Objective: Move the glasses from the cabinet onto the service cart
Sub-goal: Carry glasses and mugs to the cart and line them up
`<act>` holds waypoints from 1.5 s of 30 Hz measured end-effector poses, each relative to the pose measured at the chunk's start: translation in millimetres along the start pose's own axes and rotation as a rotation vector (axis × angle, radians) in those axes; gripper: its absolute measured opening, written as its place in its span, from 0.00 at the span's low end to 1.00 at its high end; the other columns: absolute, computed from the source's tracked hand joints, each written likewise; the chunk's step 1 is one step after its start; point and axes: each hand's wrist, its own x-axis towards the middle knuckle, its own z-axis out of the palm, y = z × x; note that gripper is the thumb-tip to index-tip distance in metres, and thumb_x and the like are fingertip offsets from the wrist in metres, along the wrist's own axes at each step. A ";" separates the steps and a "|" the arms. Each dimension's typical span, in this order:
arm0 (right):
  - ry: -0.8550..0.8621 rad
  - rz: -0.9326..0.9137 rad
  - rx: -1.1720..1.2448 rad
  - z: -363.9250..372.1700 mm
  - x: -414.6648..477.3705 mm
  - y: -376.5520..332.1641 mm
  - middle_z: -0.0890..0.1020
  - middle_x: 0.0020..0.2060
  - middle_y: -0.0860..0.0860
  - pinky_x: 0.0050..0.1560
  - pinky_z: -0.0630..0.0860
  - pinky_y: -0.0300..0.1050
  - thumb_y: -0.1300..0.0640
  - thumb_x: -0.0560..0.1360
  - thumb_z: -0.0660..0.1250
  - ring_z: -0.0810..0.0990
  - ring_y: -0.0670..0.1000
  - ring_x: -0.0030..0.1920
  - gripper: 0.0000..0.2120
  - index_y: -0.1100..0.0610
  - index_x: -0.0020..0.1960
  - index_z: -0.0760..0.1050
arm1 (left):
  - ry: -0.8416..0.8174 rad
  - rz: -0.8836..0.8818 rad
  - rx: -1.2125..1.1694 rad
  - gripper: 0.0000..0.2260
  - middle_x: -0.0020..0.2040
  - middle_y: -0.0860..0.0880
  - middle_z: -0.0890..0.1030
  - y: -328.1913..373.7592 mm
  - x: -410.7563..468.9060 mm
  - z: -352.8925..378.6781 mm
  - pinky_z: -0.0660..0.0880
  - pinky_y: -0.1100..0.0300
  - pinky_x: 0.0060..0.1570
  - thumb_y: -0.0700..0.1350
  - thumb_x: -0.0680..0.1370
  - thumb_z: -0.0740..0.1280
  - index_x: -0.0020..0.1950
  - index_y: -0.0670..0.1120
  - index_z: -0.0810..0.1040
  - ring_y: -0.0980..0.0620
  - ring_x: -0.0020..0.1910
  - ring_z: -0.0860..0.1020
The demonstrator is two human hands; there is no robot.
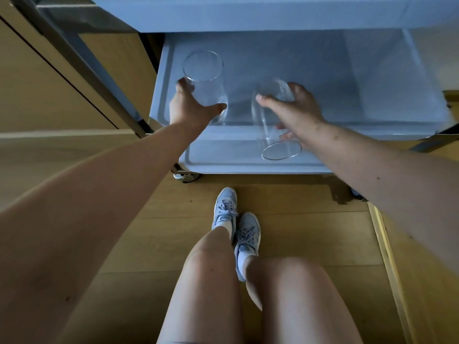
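Person stands over the service cart, both arms reaching into its middle shelf. The left hand grips the left glass, thumb and fingers wrapped round the lower body near the base. That glass is tipped over, with its open rim pointing away toward the back-left corner of the shelf. The right hand grips the right glass from above at its base end. That one is also tilted, rim pointing back toward the person and hanging over the front lip of the shelf. Both glasses are clear and empty, and well apart from each other. I can't tell if either one touches the shelf surface yet; they look carried, not set down. No other glass shows anywhere on the cart, including the bare lower shelf. My read is that these are the first two arriving and the placing step is mid-way: both need turning upright, then setting down and releasing. Wood panels at the left may be the cabinet, but the inside isn't visible, so the number of glasses left is unknown. A caster sits on the wooden floor, and the person's shoes are just in front of the cart.
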 end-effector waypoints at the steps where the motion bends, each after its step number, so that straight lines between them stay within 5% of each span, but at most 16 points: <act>1: 0.014 -0.010 -0.003 3.0 1.3 0.3 0.78 0.52 0.44 0.30 0.75 0.40 0.37 0.62 0.73 0.81 0.51 0.49 0.25 0.44 0.55 0.72 | 0.003 -0.004 -0.003 0.36 0.65 0.53 0.72 -1.5 2.9 2.4 0.68 0.62 0.54 0.53 0.68 0.76 0.70 0.46 0.62 0.51 0.62 0.73; 7: 0.097 -0.052 0.024 17.7 14.9 3.6 0.79 0.43 0.41 0.50 0.80 0.50 0.38 0.62 0.73 0.81 0.50 0.48 0.22 0.44 0.51 0.73 | -0.013 -0.019 -0.037 0.40 0.70 0.50 0.70 -2.4 22.6 8.5 0.69 0.57 0.63 0.51 0.69 0.76 0.73 0.45 0.58 0.50 0.66 0.71; 14: 0.042 -0.030 0.015 25.0 22.6 17.8 0.76 0.49 0.43 0.51 0.80 0.53 0.37 0.64 0.72 0.80 0.51 0.51 0.30 0.45 0.61 0.69 | -0.081 -0.052 -0.002 0.40 0.71 0.45 0.69 4.7 43.7 11.3 0.67 0.58 0.61 0.57 0.71 0.72 0.74 0.43 0.57 0.46 0.68 0.69; 19: 0.079 0.048 0.033 34.0 14.9 15.9 0.80 0.52 0.46 0.52 0.80 0.55 0.30 0.54 0.70 0.81 0.53 0.52 0.37 0.46 0.59 0.73 | -0.137 -0.123 0.059 0.45 0.71 0.44 0.68 -14.9 15.1 20.1 0.68 0.58 0.59 0.59 0.71 0.72 0.76 0.40 0.53 0.45 0.68 0.69; 23: 0.119 0.147 0.097 41.7 -0.1 9.5 0.78 0.59 0.51 0.52 0.80 0.56 0.28 0.53 0.68 0.81 0.55 0.55 0.46 0.46 0.67 0.69 | -0.101 0.097 0.087 0.36 0.69 0.44 0.68 -22.0 -28.6 22.5 0.68 0.53 0.66 0.44 0.72 0.73 0.74 0.44 0.58 0.47 0.66 0.70; 26: 0.160 0.216 0.156 47.0 -17.1 11.7 0.77 0.61 0.54 0.51 0.80 0.56 0.32 0.56 0.69 0.81 0.57 0.55 0.46 0.47 0.70 0.65 | -0.331 0.376 0.321 0.43 0.77 0.44 0.55 -12.3 -56.6 21.4 0.60 0.54 0.72 0.41 0.73 0.72 0.78 0.46 0.46 0.45 0.73 0.63; 30: 0.041 0.286 0.143 38.7 -37.9 15.7 0.78 0.58 0.52 0.36 0.82 0.48 0.38 0.67 0.68 0.83 0.55 0.46 0.32 0.47 0.68 0.68 | -0.477 0.680 0.507 0.48 0.79 0.52 0.42 -10.2 -77.1 9.1 0.67 0.42 0.67 0.45 0.72 0.74 0.78 0.52 0.42 0.46 0.77 0.53; 33: -0.026 0.313 0.205 25.7 -45.2 9.9 0.77 0.55 0.52 0.38 0.83 0.51 0.43 0.73 0.66 0.84 0.57 0.42 0.20 0.50 0.62 0.70 | -0.475 0.787 0.516 0.45 0.79 0.51 0.44 -5.0 -83.2 -2.2 0.68 0.42 0.67 0.46 0.71 0.74 0.78 0.51 0.48 0.48 0.77 0.49; 38: -0.120 0.471 0.484 5.0 -57.9 -9.9 0.73 0.60 0.54 0.37 0.82 0.55 0.35 0.70 0.67 0.81 0.62 0.46 0.31 0.50 0.66 0.69 | -0.437 0.947 0.472 0.37 0.78 0.50 0.53 19.7 -96.8 -16.8 0.66 0.56 0.66 0.43 0.72 0.74 0.76 0.47 0.58 0.49 0.76 0.56; 42: -0.186 0.458 0.705 -16.2 -71.3 -13.8 0.77 0.54 0.59 0.44 0.81 0.54 0.37 0.79 0.51 0.80 0.61 0.44 0.27 0.55 0.66 0.71 | -0.351 0.758 0.222 0.35 0.68 0.48 0.72 42.1 -108.9 -22.6 0.74 0.54 0.58 0.45 0.68 0.76 0.71 0.50 0.63 0.44 0.61 0.75; 45: -0.177 0.313 0.505 -30.0 -85.4 -3.5 0.73 0.60 0.58 0.45 0.80 0.55 0.50 0.82 0.54 0.79 0.61 0.50 0.19 0.52 0.71 0.66 | -0.192 0.478 0.007 0.35 0.62 0.50 0.77 54.2 -104.3 -28.4 0.72 0.62 0.56 0.51 0.66 0.78 0.69 0.49 0.67 0.49 0.59 0.76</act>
